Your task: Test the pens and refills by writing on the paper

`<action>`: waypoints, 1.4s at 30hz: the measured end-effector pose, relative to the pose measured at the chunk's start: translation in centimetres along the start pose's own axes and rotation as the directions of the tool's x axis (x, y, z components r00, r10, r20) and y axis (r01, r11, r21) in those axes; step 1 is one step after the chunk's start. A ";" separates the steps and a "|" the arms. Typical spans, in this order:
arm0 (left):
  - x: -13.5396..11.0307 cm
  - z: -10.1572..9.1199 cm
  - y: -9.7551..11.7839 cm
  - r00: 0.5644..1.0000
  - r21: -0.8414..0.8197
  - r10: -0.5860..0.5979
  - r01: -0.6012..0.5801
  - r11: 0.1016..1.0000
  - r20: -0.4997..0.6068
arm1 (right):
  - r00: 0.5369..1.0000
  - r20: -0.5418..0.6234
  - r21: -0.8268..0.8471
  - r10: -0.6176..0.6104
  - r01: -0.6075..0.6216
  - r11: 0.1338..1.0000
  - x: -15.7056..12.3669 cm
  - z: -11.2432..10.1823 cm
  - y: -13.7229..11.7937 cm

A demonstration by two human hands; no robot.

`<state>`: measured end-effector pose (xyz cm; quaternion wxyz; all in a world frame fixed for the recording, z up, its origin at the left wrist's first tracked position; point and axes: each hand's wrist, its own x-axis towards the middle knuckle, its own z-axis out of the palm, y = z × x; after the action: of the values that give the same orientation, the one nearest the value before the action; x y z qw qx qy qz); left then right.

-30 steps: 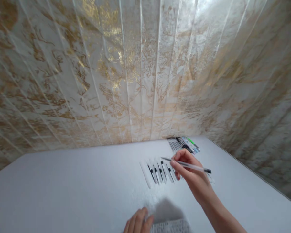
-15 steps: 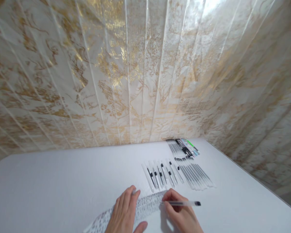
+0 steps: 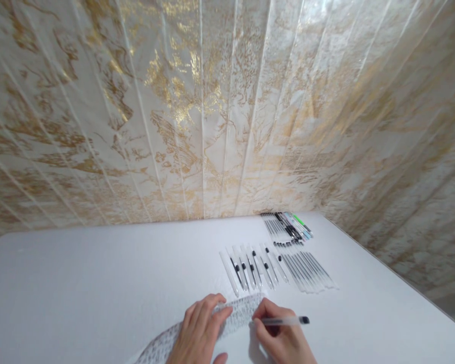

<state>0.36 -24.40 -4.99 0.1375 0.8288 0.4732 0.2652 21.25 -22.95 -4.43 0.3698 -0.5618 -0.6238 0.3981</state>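
Observation:
A strip of paper covered in dense dark handwriting lies on the white table at the bottom middle. My left hand rests on it with the fingers stretched out and holds nothing. A clear-barrelled pen with a black end is pinched in my right hand. The pen lies almost level, its black end pointing right. Its writing end, mostly hidden by my fingers, is close to the right end of the handwriting. Part of the paper is hidden under my left hand.
Beyond my hands lie several clear pens with black parts, in a row. To their right are several slim refills side by side. Farther back is a group of dark, blue and green pens. A gold-patterned curtain hangs behind the table.
My left hand's fingers have shifted slightly right over the paper. My right hand keeps the pen, whose black end has moved a little left and down. The view has tilted slightly.

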 end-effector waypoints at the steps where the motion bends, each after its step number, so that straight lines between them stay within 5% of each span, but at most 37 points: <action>1: 0.0 0.0 -0.2 1.000 -0.028 0.007 -0.006 1.000 0.018 | 1.000 0.001 0.000 0.002 -0.002 1.000 0.0 0.0 0.0; 7: 0.1 -0.2 -0.9 0.988 -0.141 0.021 0.001 0.990 0.155 | 1.000 -0.013 0.008 -0.021 0.022 1.000 0.0 -0.3 -0.2; 14: 0.0 -0.1 -0.5 0.994 -0.062 -0.042 0.048 0.997 0.097 | 0.999 -0.012 -0.021 -0.034 0.033 0.999 0.1 -0.3 -0.2; 19: 0.2 -0.5 -0.9 0.986 -0.060 0.020 -0.010 0.998 0.167 | 1.000 0.022 0.014 -0.009 0.009 1.000 0.0 -0.6 0.0; 25: 0.4 0.1 -1.4 0.983 -0.032 0.165 -0.163 0.986 0.075 | 0.999 0.010 0.122 -0.047 0.046 0.992 0.4 -1.3 -1.5; 31: 0.4 1.0 -1.9 0.975 0.011 0.221 -0.221 0.975 0.023 | 0.959 0.233 -0.029 -0.160 0.171 0.985 1.4 -0.1 -3.6; 36: 0.3 2.4 -3.0 0.976 0.039 0.202 -0.205 0.978 0.083 | 0.949 0.280 -0.225 -0.145 0.211 0.951 2.4 1.5 -4.1; 42: 0.4 2.3 -2.7 0.983 0.003 0.137 -0.138 0.990 0.123 | 0.944 0.263 -0.340 -0.197 0.282 0.897 2.8 0.5 -6.8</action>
<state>-0.09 -22.58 -8.07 0.1426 0.8749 0.4071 0.2201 17.80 -20.52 1.61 0.2309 -0.4922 -0.7900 0.2835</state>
